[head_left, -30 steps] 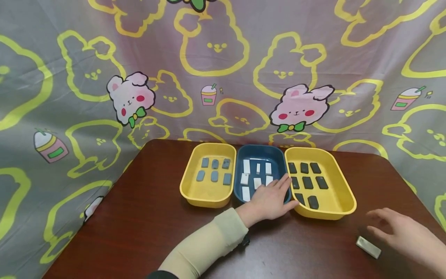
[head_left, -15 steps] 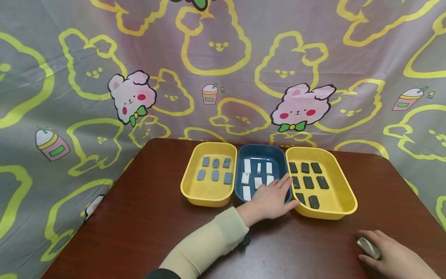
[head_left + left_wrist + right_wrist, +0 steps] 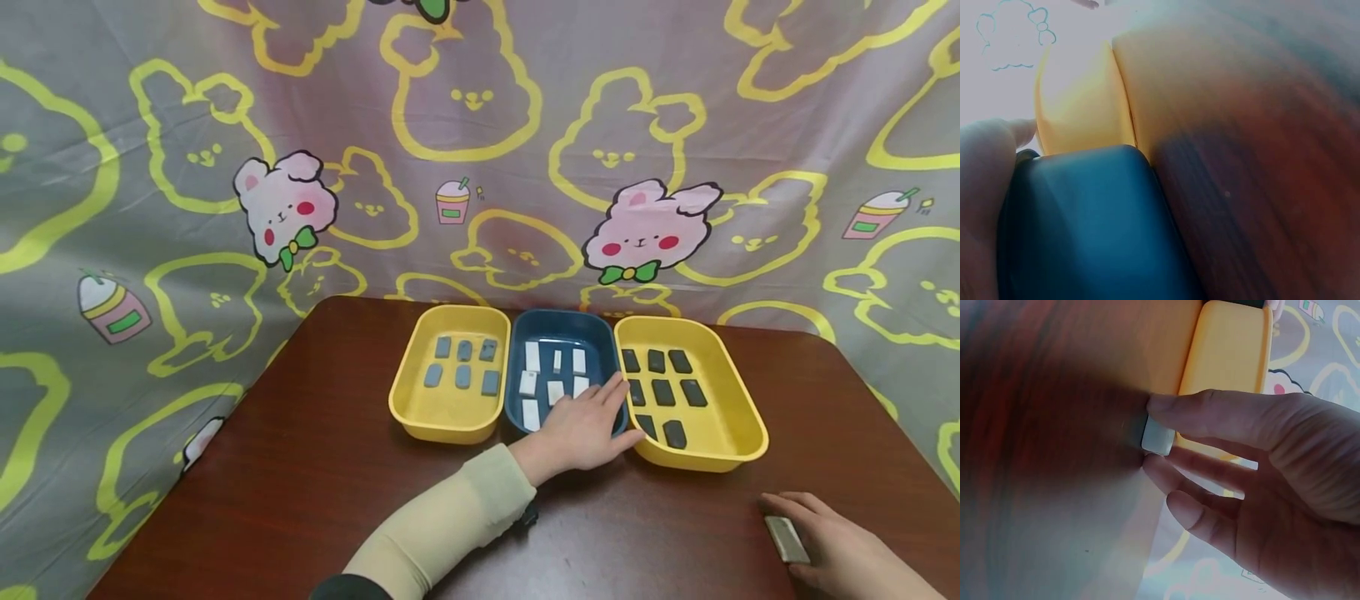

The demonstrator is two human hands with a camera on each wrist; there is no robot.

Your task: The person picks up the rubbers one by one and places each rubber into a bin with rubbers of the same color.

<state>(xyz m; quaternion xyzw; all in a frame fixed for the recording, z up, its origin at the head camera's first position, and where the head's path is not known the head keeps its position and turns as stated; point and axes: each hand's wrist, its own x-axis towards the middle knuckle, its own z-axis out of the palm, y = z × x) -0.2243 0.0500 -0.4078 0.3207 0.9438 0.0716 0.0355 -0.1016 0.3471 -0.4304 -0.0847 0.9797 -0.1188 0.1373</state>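
My right hand (image 3: 847, 537) pinches a small pale grey rectangular block (image 3: 787, 540) between thumb and fingers at the table's right. In the right wrist view the thumb lies across one end of the block (image 3: 1159, 436), with fingertips at its other end. My left hand (image 3: 581, 429) lies with extended fingers across the front right of the blue tray (image 3: 562, 317), fingertips at the rim of the right yellow tray (image 3: 738, 417). It hides part of the blue tray's contents. In the left wrist view, that hand (image 3: 985, 200) shows beside the blue tray's outer wall (image 3: 1091, 219).
Several white blocks (image 3: 531, 357) lie in the blue tray and several black ones (image 3: 662, 392) in the right yellow tray. The left yellow tray (image 3: 450, 425) contains several blue-grey blocks (image 3: 462, 377). A patterned curtain (image 3: 480, 125) hangs behind the brown table (image 3: 315, 467).
My right hand has come down from above the pale block and taken hold of it. The block has turned a little and shifted slightly left. My left hand has stayed on the trays.
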